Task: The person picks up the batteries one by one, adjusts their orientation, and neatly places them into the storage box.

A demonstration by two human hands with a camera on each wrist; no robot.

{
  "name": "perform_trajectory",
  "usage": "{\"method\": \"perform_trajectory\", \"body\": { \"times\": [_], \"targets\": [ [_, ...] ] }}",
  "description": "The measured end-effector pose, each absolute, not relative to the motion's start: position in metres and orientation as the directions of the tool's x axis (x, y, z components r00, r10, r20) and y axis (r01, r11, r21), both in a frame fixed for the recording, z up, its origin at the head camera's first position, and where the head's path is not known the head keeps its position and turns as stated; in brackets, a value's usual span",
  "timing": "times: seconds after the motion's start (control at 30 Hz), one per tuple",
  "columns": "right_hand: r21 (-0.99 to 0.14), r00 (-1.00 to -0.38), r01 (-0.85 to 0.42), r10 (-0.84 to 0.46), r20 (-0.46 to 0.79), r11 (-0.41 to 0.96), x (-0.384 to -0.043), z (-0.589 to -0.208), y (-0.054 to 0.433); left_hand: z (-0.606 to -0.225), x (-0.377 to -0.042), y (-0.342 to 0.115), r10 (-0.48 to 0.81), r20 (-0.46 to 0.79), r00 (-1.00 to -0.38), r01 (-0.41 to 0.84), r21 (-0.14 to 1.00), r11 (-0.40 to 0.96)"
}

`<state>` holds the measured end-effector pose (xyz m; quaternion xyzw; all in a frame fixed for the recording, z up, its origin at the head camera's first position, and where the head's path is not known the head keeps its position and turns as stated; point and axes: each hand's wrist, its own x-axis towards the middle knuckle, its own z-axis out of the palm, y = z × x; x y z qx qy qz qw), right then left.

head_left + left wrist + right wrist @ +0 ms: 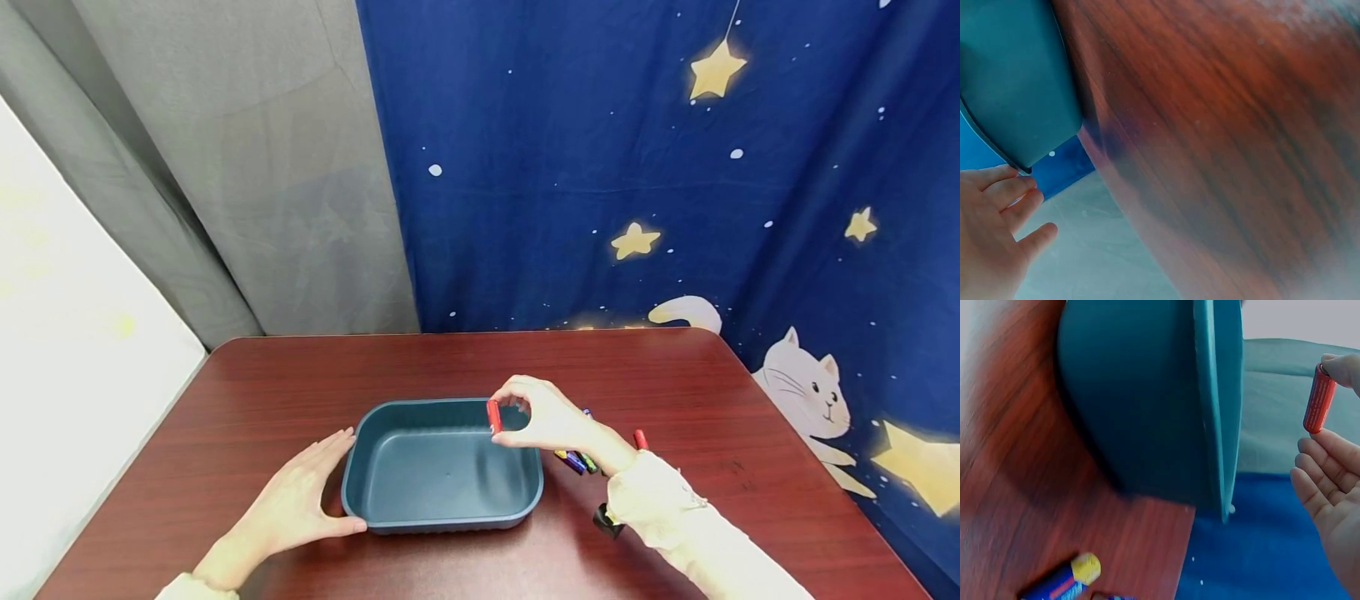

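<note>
A dark teal plastic basin [450, 479] stands on the table with its bare inner floor showing. My right hand [543, 417] is over the basin's right end and pinches a red battery [493, 417] by its two ends. In the right wrist view the red battery [1319, 400] sits between thumb and fingertip, above the rim. At the basin's left end, my left hand [307, 492] has its fingers spread along the side, thumb at the near corner. From the left wrist, fingertips of that hand [997, 225] appear right at the rim of the basin [1022, 69].
Several batteries [576, 462], blue, yellow and green, lie right of the basin, partly hidden by the right forearm. Another red battery [640, 439] shows beyond that arm. The reddish-brown table [300, 367] ends at grey and blue starry curtains [540, 167].
</note>
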<state>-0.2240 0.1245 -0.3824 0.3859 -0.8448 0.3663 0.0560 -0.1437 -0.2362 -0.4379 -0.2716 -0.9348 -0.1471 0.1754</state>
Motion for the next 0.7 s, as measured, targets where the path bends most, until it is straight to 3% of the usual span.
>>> {"method": "perform_trajectory", "body": {
  "times": [0.3, 0.7],
  "targets": [
    [-0.577, -0.654, -0.722, -0.651, 0.385, 0.383, -0.222, -0.390, 0.093, -0.437, -0.143, -0.236, 0.442, 0.393, -0.807, 0.540, 0.188, 0.820],
    [-0.648, -0.712, -0.650, -0.618, 0.335, 0.398, -0.213, -0.397, 0.055, -0.437, -0.143, -0.236, 0.426, 0.385, -0.819, 0.525, 0.204, 0.826]
  ]
}}
